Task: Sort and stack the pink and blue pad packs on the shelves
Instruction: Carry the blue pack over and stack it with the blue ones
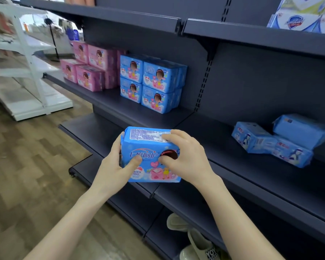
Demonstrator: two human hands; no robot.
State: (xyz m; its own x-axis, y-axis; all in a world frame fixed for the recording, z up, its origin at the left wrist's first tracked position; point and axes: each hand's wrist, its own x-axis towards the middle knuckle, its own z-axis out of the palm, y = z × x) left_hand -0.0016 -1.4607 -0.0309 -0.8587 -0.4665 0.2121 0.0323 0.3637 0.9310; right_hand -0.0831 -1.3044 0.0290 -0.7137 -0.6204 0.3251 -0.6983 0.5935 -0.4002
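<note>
I hold a blue pad pack (148, 166) in front of the dark shelving, its printed face toward me. My left hand (118, 164) grips its left side with the thumb on the front. My right hand (184, 156) grips its right side and top. On the shelf (105, 98) behind, a stack of pink packs (90, 69) stands at the left. Right beside it is a two-high stack of blue packs (152, 83). Three loose blue packs (281, 139) lie jumbled on the lower shelf (251, 169) at the right.
Blue and white boxes (304, 15) sit on the top shelf at the right. A white shelving unit (30, 72) stands across the wooden floor (26, 166) at the left. My shoes (197, 243) show below the bottom shelf edge.
</note>
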